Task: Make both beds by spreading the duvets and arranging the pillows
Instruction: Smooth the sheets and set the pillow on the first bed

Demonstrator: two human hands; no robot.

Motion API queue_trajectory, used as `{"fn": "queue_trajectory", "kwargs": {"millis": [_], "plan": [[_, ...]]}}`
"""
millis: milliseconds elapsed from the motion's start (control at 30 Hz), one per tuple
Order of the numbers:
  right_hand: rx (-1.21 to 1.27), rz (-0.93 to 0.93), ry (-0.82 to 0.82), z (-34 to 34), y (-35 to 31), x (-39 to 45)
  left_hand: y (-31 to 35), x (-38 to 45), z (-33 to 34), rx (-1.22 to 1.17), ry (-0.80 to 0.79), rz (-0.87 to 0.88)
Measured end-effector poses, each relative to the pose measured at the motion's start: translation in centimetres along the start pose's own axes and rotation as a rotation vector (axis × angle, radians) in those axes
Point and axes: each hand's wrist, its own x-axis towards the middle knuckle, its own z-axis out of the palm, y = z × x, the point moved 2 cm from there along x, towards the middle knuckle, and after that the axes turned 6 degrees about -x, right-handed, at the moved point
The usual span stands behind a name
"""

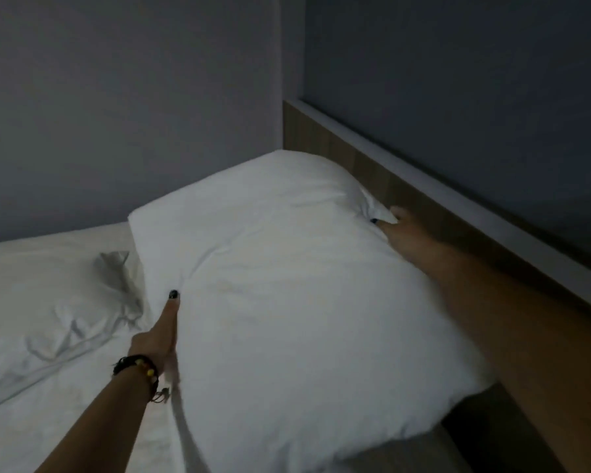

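Near the bottom of the frame, the pillow's (287,285) lower right corner hangs past the mattress (400,459) into the dark gap beside the headboard (372,172). That is the risk: one push toward the right and that corner could slide off and wedge down there.

Lower left, the left hand (157,339), a beaded bracelet (139,367) at its wrist, lies along the pillow's left edge. One finger is out straight against the fabric; the rest tuck out of sight under the pillow, so I cannot tell whether this grip is clenched or merely pressing. Press too hard here and the filling may bunch toward the right.

Left of it, the duvet (48,302) sits rumpled in folds, just beside the pillow, not yet spread. Open room lies that way, along the sheet (82,438) at lower left.

Further up, on the right, the right hand (400,230) pinches a fold of the pillow's far edge, a grasping grip on the cover only. Tugging by that pinch could pull the case askew, not the pillow, I judge. The hand is blurred, so finer detail is lost.

Beyond, the headboard runs diagonally from upper centre to lower right, close behind that hand: little clearance for knuckles. At upper centre the pillow's top corner sits near where the wall (116,97) meets the headboard, a tight pocket.
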Motion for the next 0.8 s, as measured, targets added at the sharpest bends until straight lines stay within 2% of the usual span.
{"fn": "queue_trajectory", "kwargs": {"millis": [33, 100, 167, 200, 267, 367, 433, 500, 567, 633, 700, 800], "plan": [[-0.077, -0.068, 0.000, 1.7, 2.1, 1.7, -0.7, 1.0, 1.6, 0.029, -0.039, -0.018], [-0.262, -0.057, -0.154, 6.9, 7.4, 3.0, -5.4, 2.4, 5.1, 0.140, -0.123, -0.167], [-0.473, -0.003, -0.378, 13.0, 13.9, 2.7, -10.8, 2.7, 8.8, 0.176, -0.216, -0.249], [-0.591, -0.034, -0.407, 15.5, 16.7, 2.0, -13.4, 3.1, 10.6, 0.180, -0.242, -0.270], [-0.609, -0.192, -0.289, 18.9, 20.0, 1.9, -17.1, 3.6, 13.1, 0.139, -0.230, -0.235], [-0.568, -0.306, -0.164, 21.3, 20.9, 1.9, -19.5, 4.2, 14.3, 0.002, -0.039, -0.025], [-0.696, -0.382, -0.010, 21.9, 21.8, 1.3, -20.4, 4.1, 14.1, -0.198, 0.009, 0.006], [-0.772, -0.424, 0.110, 22.0, 22.8, 1.3, -20.8, 5.4, 13.3, -0.387, -0.014, -0.007], [-0.832, -0.452, 0.113, 21.8, 22.6, 1.5, -19.6, 6.7, 12.3, -0.375, -0.067, -0.018], [-0.905, -0.419, 0.044, 21.6, 22.1, 2.0, -17.6, 7.5, 12.3, -0.230, -0.158, 0.009], [-0.992, -0.378, 0.018, 21.1, 21.1, 2.3, -15.2, 7.8, 12.7, -0.143, -0.138, 0.088], [-0.969, -0.399, 0.152, 19.7, 17.4, 2.6, -11.2, 8.2, 11.6, -0.160, -0.113, 0.257]]}}
